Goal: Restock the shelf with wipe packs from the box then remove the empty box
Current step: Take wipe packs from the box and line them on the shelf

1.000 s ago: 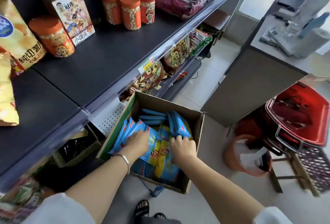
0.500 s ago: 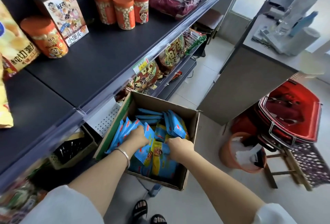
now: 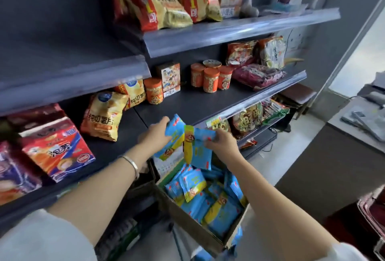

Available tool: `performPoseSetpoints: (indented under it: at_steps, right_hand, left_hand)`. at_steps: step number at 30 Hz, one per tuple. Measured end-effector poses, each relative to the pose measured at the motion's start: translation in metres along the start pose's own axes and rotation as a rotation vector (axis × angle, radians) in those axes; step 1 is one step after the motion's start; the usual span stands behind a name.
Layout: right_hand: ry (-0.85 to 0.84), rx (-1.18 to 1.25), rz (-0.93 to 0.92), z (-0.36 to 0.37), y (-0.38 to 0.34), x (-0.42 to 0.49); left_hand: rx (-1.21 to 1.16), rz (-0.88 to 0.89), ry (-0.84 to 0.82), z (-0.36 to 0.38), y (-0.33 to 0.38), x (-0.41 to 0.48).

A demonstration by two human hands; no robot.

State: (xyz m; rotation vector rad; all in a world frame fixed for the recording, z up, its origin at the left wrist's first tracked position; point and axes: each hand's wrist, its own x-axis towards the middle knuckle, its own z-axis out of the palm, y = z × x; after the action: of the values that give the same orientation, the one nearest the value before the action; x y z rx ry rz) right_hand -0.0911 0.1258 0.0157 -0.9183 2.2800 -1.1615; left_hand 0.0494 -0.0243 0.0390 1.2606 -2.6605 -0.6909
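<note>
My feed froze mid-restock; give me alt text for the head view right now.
The left hand and right hand each grip blue-and-yellow wipe packs just above the open cardboard box, near the front edge of the dark middle shelf. Many more packs lie in the box; orange canisters stand farther back on the shelf.

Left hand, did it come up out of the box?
Yes. The left hand rose out of the cardboard box, now gripping a wipe pack up beside the middle shelf.

Before you, orange snack canisters (image 3: pixel 210 80) cluster beside a small carton (image 3: pixel 169 79); yellow chip bags (image 3: pixel 103 115) lean further left, a grey counter (image 3: pixel 325 167) at right.
</note>
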Motion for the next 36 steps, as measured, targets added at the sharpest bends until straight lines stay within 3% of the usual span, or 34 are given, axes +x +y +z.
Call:
performPoseSetpoints:
  at_steps: [4,8,18,29,36]
  right_hand:
    - [0.039,0.304,-0.130,0.006,-0.062,-0.002]
    - [-0.037,0.424,-0.282,0.020,-0.127,-0.016]
    - [-0.225,0.474,-0.651,0.086,-0.278,-0.062]
    - [-0.197,0.147,-1.037,0.200,-0.433,-0.095]
    - [-0.148,-0.383,-1.189,0.309,-0.513,-0.089]
  left_hand:
    - [-0.062,0.013,0.209,-0.072,-0.007,-0.026]
    - [-0.045,-0.025,0.398,-0.135,-0.025,-0.060]
    - [-0.011,-0.097,0.773,-0.247,-0.094,-0.162]
    - [0.150,-0.308,0.962,-0.362,-0.232,-0.228]
    - [0.427,-0.500,0.763,-0.429,-0.350,-0.228]
